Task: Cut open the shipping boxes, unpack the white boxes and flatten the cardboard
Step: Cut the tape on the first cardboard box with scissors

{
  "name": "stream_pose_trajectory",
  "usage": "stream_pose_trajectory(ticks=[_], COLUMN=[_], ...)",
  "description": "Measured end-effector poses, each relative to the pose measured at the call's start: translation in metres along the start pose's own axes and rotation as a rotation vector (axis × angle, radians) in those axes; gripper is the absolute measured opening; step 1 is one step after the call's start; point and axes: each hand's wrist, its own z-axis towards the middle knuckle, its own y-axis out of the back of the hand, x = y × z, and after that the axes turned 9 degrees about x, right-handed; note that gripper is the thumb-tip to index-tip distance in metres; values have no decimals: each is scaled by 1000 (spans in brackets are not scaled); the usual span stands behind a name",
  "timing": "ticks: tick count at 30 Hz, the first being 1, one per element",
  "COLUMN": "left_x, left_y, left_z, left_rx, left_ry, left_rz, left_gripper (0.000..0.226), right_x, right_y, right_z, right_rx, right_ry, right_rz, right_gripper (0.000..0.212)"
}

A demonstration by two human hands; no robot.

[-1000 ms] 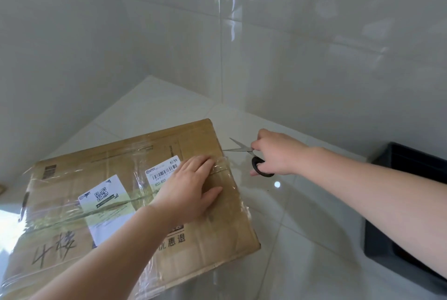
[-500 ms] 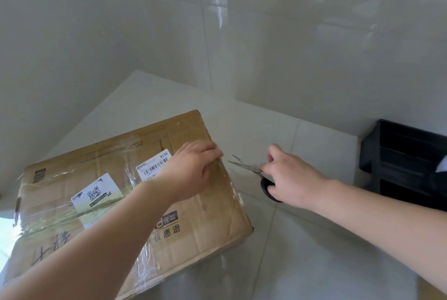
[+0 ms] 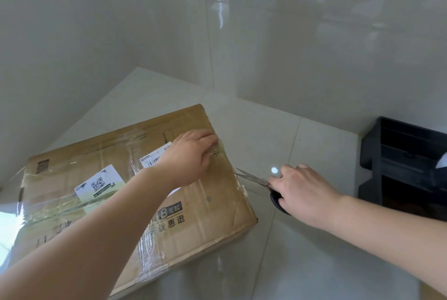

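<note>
A taped cardboard box (image 3: 135,193) is seen lying flat on the tiled floor (image 3: 302,263), its long axis running from lower left to upper right beneath the left forearm. Its far right edge is pressed by the left hand (image 3: 191,157), fingers curled onto the clear tape (image 3: 217,148). Just right of that edge, scissors (image 3: 256,178) are gripped by the right hand (image 3: 304,193), blades slightly parted, tips pointed left at the box's side. The right hand is judged nearer the cut.
</note>
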Motion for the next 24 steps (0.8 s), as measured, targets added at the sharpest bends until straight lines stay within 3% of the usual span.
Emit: stream_pose_trajectory(ticks=[6,9,14,18,24], left_x=[2,4,3,-2,-4], left_y=[-4,-3,-2,-1,5], left_z=[-1,-2,0,10,23], left_rx=[47,51,52,135,81], left_ry=[6,10,-6,-25,9], left_rz=[11,16,28,79,189], left_gripper=[48,48,55,71,64], right_x=[4,0,-13,-16,-12], right_y=[1,-1,-8,-7,-11], right_z=[0,1,1,10,16], right_rx=[43,-13,-166,-208,-201], right_ry=[-67,-85,-140,-131,-124], right_rz=[7,22,114,108,106], right_gripper=[16,12,34,32,34])
